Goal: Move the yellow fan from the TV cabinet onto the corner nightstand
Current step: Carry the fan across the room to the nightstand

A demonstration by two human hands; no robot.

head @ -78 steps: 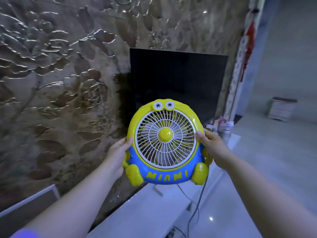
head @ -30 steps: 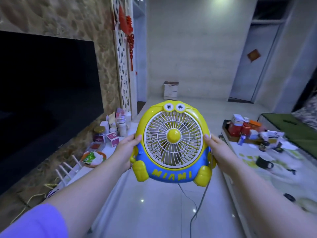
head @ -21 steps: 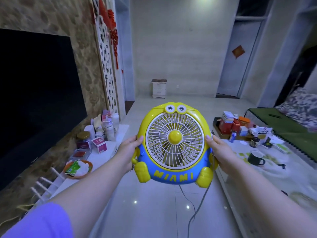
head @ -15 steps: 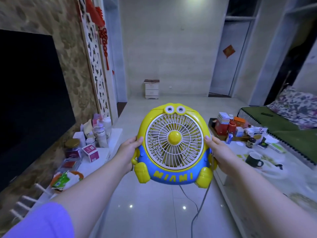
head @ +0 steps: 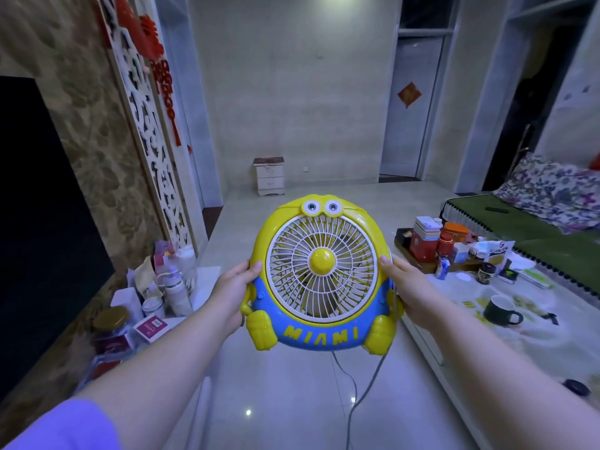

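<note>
The yellow fan (head: 321,274) has a blue base marked MIAMI, a white grille and two googly eyes. I hold it upright in the air at chest height, facing me. My left hand (head: 233,290) grips its left side and my right hand (head: 404,287) grips its right side. Its grey cord (head: 363,394) hangs down toward the floor. The small white nightstand (head: 268,176) stands against the far wall, near the left corner, well beyond the fan. The white TV cabinet (head: 201,280) runs along the left wall below the dark TV (head: 39,222).
Bottles, jars and boxes (head: 162,287) crowd the cabinet top on the left. A low table (head: 535,339) on the right carries tins, a dark mug (head: 501,310) and small items. A green sofa (head: 526,222) lies behind it. Glossy tiled floor (head: 292,401) runs between them to the nightstand.
My view has swung from the wall and TV toward the room's far end. The fan stays gripped in both hands. The nightstand has come into the centre of the view.
</note>
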